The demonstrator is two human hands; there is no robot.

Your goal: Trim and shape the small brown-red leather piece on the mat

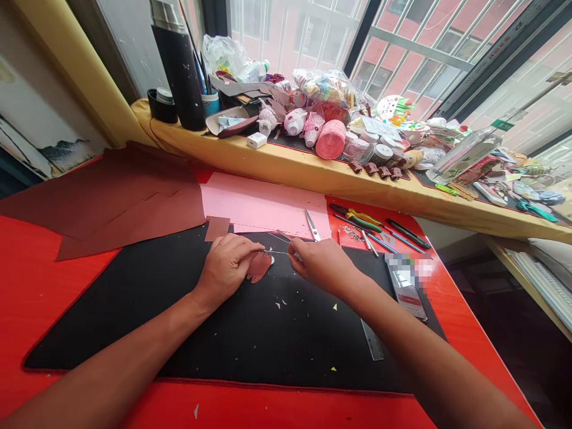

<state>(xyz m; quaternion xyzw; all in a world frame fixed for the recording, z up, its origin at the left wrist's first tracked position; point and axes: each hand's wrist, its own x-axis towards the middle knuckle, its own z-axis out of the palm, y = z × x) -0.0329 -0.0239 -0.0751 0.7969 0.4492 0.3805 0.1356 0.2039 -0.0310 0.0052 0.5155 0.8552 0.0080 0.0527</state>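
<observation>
My left hand (226, 263) is closed in a pinch over the black mat (286, 339), thumb against forefinger. My right hand (319, 262) also pinches, a short way to the right at the same height. A thin pale strand (279, 252) runs between the two sets of fingertips; whether it is thread or wire I cannot tell. Just below my left fingertips is a reddish-brown cut-out piece (260, 269) with a scalloped edge and a small white spot at its right side. Whether my left fingers also touch this piece is unclear.
Scissors (311, 225) lie beyond my right hand on pink sheets (268, 202). Pliers (364, 220), small metal rings (351, 233) and pens lie at right. A clear ruler (372, 339) is under my right forearm. Brown sheets (134, 202) spread left. A crowded sill (268, 152) runs behind.
</observation>
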